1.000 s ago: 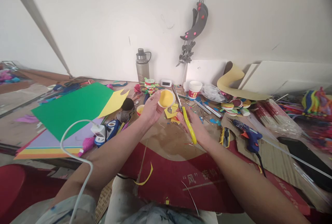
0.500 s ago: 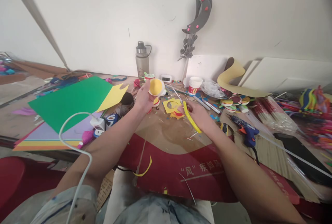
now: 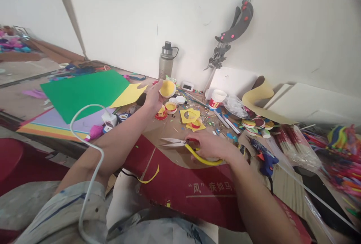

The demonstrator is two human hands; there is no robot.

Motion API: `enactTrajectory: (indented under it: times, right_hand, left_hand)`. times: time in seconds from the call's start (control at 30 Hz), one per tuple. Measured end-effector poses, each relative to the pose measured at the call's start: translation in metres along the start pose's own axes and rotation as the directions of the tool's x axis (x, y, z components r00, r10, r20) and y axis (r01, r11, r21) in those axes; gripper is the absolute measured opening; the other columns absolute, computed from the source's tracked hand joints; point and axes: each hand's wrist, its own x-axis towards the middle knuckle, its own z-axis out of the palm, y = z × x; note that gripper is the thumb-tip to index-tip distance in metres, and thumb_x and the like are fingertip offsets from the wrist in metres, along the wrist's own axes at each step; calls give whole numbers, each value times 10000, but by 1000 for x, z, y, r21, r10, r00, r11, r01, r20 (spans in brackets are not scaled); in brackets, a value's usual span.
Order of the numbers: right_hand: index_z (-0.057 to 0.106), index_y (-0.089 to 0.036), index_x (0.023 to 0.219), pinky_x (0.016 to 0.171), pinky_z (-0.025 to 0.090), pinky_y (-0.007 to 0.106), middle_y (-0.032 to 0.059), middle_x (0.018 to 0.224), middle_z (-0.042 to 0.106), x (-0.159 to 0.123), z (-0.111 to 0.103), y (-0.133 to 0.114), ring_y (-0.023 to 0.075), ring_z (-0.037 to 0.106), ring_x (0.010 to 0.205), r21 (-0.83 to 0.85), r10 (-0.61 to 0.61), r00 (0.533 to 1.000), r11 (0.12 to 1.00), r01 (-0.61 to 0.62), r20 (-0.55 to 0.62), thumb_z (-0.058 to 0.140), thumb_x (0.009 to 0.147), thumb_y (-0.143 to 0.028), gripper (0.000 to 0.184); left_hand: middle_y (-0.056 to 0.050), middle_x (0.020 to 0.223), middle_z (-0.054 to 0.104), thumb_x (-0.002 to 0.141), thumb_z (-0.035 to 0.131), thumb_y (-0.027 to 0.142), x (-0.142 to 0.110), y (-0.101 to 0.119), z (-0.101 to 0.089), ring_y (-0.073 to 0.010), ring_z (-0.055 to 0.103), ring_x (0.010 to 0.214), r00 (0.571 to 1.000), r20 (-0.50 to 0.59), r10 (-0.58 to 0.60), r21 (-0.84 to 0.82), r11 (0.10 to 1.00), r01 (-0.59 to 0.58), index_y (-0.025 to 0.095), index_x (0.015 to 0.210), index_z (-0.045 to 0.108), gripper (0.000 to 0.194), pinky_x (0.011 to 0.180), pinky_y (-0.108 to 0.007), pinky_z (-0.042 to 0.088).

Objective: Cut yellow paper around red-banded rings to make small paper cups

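Note:
My left hand [image 3: 154, 98] is closed on the edge of a shallow paper cup piece [image 3: 168, 87], yellow inside with a white rim, raised above the table. In my right hand [image 3: 207, 146] are yellow-handled scissors [image 3: 175, 143], low over the brown and red cardboard [image 3: 180, 174]. Their blades are parted and point left. Between the hands sit short red-and-yellow cup rings [image 3: 170, 107] and white discs [image 3: 180, 99]. Beyond the scissors, yellow paper with a round cut-out [image 3: 184, 116] lies among scraps.
Green paper [image 3: 84, 91] and stacked coloured sheets lie left, with a white cable [image 3: 99, 157] crossing my left arm. A bottle [image 3: 166, 63] and paper cups [image 3: 217, 99] stand at the back. Rightward lie a blue glue gun [image 3: 266, 157], markers [image 3: 231, 124] and a black phone [image 3: 321, 187].
My right hand has brought the scissors down and toward me, turning their blades from upward to leftward. The left hand has moved away from them with the cup piece. The head view has shifted.

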Motion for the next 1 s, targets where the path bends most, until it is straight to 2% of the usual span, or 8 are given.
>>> enactTrajectory:
  times: [0.23,0.4,0.47,0.53,0.63,0.77,0.9,1.0]
  right_hand:
    - [678,-314,1451,999,490,356,74,1294,736,-3,2,-12,277,666,1168,-33,-53,998,998,53,17,814,782,-198,693]
    - [793,-263,1227,958,526,405,104,1103,750,1,12,-7,289,695,1057,-50,16,974,998,-28,-226,776,886,-298,342]
    - [784,-206,1204,930,556,411,128,1112,735,12,19,-1,264,701,981,88,94,884,994,-60,-459,722,933,-315,299]
    - [704,-199,1341,914,588,430,144,1214,702,24,26,6,255,690,973,234,164,708,972,2,-687,742,914,-343,453]
    - [539,-228,1517,833,632,467,164,1318,644,41,36,15,262,676,953,367,243,517,917,153,-821,840,803,-460,809]
    - [425,-237,1584,859,637,497,181,1419,611,49,41,19,281,693,1024,429,260,513,870,244,-818,887,728,-507,1010]
    - [552,-219,1461,1049,564,516,176,1469,617,44,36,15,328,622,1293,357,191,499,896,262,-845,859,768,-432,787]
    - [578,-200,1420,1058,553,518,171,1424,657,40,33,12,323,640,1274,380,208,498,884,273,-842,808,805,-417,691]
  left_hand:
    - [-20,815,736,1001,660,302,-13,-2,3,-120,682,599,998,23,-54,22,998,54,171,1023,698,138,467,-185,456]
    - [-7,734,721,986,681,286,-29,-6,10,-114,672,552,983,46,-177,26,984,176,160,935,674,136,418,-178,446]
    - [-13,704,707,972,709,304,-37,-8,14,-101,632,509,975,89,-203,46,979,200,139,902,681,181,412,-179,436]
    - [-16,692,700,970,716,322,-45,-12,17,-104,621,500,971,93,-223,91,972,214,137,870,687,212,407,-181,416]
    - [-23,738,720,957,741,349,-58,-22,19,-109,647,566,945,229,-232,199,962,187,139,891,732,220,470,-187,463]
    - [-27,816,746,865,838,420,-74,-39,18,-132,681,679,875,407,-263,274,949,158,160,910,764,273,606,-230,532]
    - [-37,841,754,801,884,472,-82,-51,16,-150,683,752,838,477,-263,265,953,148,145,893,753,363,713,-265,542]
    - [-46,855,761,823,871,466,-80,-53,15,-143,690,749,820,494,-290,256,949,182,138,895,744,358,699,-250,544]
